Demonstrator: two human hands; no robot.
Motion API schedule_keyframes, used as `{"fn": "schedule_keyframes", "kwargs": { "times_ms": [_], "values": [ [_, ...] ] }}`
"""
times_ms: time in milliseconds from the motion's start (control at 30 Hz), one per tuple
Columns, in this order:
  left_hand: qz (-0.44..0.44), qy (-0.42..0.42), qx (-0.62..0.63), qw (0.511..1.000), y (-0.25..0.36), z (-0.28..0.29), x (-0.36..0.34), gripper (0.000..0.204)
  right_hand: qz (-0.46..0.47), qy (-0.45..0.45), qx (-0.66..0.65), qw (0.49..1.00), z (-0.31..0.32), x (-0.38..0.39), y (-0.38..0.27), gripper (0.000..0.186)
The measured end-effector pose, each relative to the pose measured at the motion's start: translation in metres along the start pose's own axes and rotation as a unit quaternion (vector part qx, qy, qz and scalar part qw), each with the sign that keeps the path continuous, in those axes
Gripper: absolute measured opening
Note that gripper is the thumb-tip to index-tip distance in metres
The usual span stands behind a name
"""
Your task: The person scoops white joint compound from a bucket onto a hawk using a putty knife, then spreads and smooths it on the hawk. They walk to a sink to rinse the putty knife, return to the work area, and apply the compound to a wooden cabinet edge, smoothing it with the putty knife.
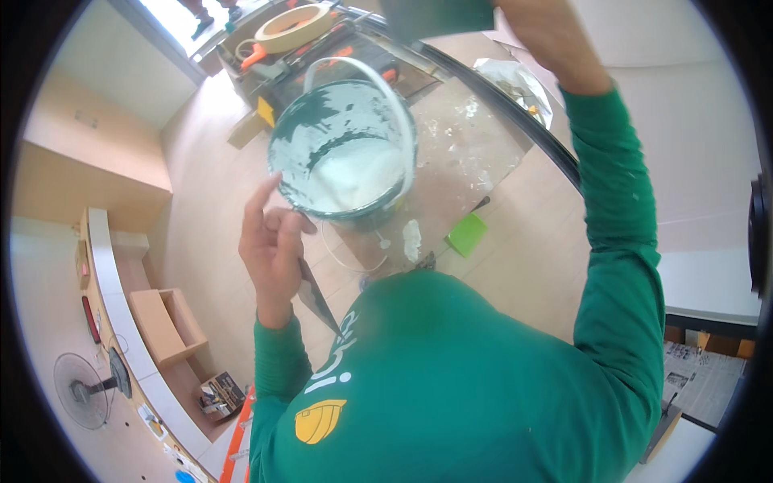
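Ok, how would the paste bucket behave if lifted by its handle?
The bucket probably feels heavy low down, since white paste sits toward its bottom. It would likely swing, hanging from one curved handle. The smeared inner wall may be slippery to grip.

The bucket (322, 121) near the left hand (272, 249) is streaked white over dark green. The flat tool (439, 18) in the right hand (547, 32) is coloured dark green.
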State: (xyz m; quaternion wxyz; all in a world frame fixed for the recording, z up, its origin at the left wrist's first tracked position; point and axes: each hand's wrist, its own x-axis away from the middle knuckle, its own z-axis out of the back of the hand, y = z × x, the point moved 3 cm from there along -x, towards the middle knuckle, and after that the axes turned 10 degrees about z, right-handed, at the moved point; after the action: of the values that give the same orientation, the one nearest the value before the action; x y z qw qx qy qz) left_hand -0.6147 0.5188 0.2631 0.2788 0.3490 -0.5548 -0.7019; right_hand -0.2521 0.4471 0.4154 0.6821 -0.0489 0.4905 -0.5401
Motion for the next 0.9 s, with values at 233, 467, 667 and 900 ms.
{"fn": "schedule_keyframes", "kwargs": {
  "times_ms": [233,467,667,900],
  "values": [
    [0.115,-0.015,0.077,0.990,-0.012,0.013,-0.031,0.050,-0.060,-0.189,-0.062,0.978,-0.090,0.032,-0.041,0.028],
    [0.118,-0.048,0.056,0.990,-0.003,-0.005,-0.053,0.059,-0.321,-0.080,-0.260,0.907,-0.037,0.053,-0.034,0.041],
    [0.015,-0.101,-0.140,0.985,0.037,-0.035,-0.043,0.071,-0.236,-0.203,-0.050,0.949,-0.006,0.058,-0.079,0.042],
    [-0.074,-0.122,-0.202,0.969,0.069,-0.083,-0.030,0.085,-0.324,-0.271,0.088,0.902,-0.028,0.097,-0.094,0.040]
  ]
}}
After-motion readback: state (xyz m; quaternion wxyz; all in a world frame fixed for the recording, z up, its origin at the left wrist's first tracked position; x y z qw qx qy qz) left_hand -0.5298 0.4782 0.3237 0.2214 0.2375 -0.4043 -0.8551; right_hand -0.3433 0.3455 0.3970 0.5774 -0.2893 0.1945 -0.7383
